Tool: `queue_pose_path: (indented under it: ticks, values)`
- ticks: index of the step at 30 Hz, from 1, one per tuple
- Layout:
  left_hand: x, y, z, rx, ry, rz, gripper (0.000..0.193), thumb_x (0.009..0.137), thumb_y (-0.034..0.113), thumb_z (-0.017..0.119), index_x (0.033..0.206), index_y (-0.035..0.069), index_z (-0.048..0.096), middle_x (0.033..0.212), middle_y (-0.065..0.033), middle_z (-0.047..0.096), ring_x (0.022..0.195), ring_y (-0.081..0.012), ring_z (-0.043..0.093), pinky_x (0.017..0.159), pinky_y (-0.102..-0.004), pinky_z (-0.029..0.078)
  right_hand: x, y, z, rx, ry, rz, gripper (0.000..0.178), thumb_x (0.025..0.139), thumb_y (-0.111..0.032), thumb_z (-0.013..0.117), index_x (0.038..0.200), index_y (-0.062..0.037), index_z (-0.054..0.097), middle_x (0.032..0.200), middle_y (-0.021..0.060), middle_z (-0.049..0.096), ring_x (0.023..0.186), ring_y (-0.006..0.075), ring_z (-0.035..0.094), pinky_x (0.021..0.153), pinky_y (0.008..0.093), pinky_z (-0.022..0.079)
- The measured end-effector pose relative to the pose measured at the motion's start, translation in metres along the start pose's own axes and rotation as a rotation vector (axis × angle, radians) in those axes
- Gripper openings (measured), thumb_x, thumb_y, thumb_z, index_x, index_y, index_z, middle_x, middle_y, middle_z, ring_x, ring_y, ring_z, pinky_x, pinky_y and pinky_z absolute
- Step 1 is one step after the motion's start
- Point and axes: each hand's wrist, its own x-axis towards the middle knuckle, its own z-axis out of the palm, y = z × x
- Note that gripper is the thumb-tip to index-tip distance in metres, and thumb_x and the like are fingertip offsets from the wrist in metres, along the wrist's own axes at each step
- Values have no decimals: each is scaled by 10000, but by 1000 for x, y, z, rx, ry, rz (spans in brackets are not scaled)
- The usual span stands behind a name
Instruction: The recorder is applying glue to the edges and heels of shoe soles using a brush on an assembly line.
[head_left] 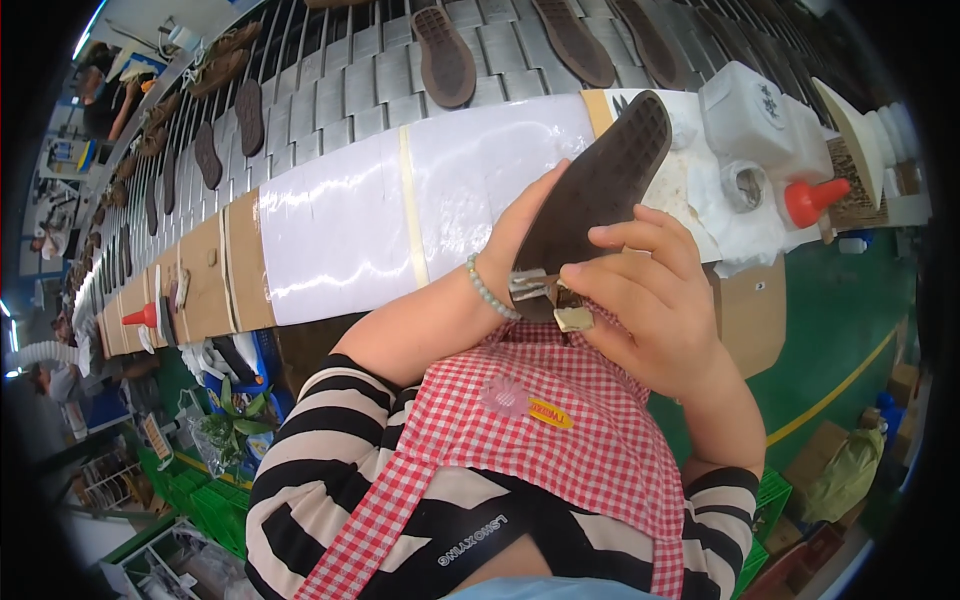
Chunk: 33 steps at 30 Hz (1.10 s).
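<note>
Head view, the only one.

Left hand (520, 235) is wrapped around a dark shoe sole (600, 185) from behind, gripping it, tread side toward the camera, toe pointing far-right. The sole is held up off the bench, close to the chest, above the red checked apron (560, 430).

Right hand (640, 300) is closed on a small brush (548, 292) with a metal ferrule, its tip against the heel end of the sole.

Risks, as I judge them:
- Grip on the sole is one-handed and near the heel; pressure from the brush could twist it or pop it loose.
- Brush works right over the apron, so drips or smears would land on the cloth.
- White jug (750, 120) and red-capped bottle (815, 200) sit near on the right of the bench (340, 230); an elbow swing could knock them.

Hard to make out:
- Left fingers are mostly behind the sole.
- Bristles are hidden by the right fingers, so I can't tell what's on them.
- Far side of the sole is unseen.
- More soles (445, 55) on the slatted conveyor (340, 90) beyond; the top edge cuts them off. Rim of the picture is dark and bent.
</note>
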Motion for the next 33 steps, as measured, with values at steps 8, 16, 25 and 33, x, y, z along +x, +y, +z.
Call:
queue_pose_path:
  ticks: [8,16,25,33]
  values:
    - [-1,-2,0,-164,-93,-128,496,1100,370,323,1385,27,540,1197,-160,670,1003,-267,689,844,-381,608,3,-1,-14,-37,-165,-63,302,719,-140,775,1019,-177,770,1023,-18,727,1120,242,633,1095,510,420]
    - [-7,-1,10,-128,-62,-251,486,1102,354,315,1401,33,525,1206,-165,666,1009,-269,704,793,-356,630,8,-13,-36,-123,-252,-50,210,759,-211,717,959,-224,782,990,-49,738,1106,200,631,1123,497,400]
    - [-5,5,13,-173,-170,-154,669,1073,493,359,1537,11,360,1480,-256,473,1393,-406,454,1090,-560,471,-20,-18,-36,-93,97,285,453,668,-119,864,1091,-58,714,991,52,716,1029,277,648,1025,500,452]
    - [-6,5,24,-79,-132,-5,698,1067,524,357,1555,26,333,1584,-191,358,1460,-413,353,1164,-545,400,-40,-15,-4,81,84,448,471,684,-76,848,1119,-14,680,978,88,677,984,272,636,1040,491,453]
